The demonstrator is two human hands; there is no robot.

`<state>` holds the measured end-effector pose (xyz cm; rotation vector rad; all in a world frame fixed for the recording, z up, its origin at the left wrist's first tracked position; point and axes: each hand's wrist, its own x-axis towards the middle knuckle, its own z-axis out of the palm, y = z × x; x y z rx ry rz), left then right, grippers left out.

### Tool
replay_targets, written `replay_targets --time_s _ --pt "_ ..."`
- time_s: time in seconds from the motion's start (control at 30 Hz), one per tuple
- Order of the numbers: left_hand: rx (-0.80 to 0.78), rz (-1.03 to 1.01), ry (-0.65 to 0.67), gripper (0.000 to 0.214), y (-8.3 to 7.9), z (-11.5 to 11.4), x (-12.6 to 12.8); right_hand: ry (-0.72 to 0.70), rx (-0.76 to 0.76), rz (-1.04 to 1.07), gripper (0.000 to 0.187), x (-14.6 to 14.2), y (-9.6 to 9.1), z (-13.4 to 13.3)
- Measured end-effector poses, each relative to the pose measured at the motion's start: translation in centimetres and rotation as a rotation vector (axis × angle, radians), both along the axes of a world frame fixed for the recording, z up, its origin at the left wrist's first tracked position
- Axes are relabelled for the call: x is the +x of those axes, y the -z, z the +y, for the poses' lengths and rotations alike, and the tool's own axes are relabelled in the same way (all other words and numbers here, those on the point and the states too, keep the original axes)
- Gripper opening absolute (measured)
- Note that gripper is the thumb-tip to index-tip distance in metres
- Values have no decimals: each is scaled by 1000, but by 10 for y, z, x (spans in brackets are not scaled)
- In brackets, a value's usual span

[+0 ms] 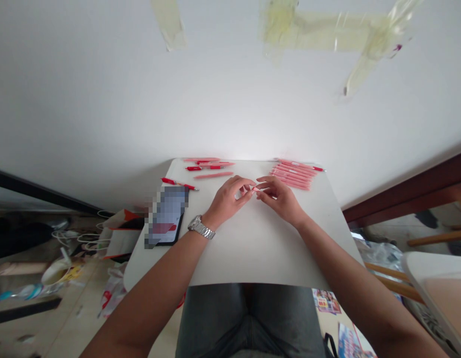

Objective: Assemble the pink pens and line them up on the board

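Over the middle of the white table, my left hand and my right hand meet at the fingertips. Pinched between them is a small pink piece, mostly covered by the fingers, so its exact kind is hard to make out. Just beyond my right hand lies a row of several pink pens, side by side. Past my left hand, pink pens and red pens lie loosely near the back edge. Another red pen rests above the phone.
A phone with a blurred screen lies at the table's left. The white wall rises directly behind the table. On the left floor are a box, cables and a cup. A white chair stands at the right.
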<state>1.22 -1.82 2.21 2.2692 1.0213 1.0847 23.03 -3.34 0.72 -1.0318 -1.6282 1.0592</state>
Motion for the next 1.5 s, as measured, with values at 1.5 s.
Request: replay_targets --time_s 1.5 --pt "4 -131 -89 6 12 9 -2 212 -263 399 42 5 1 9"
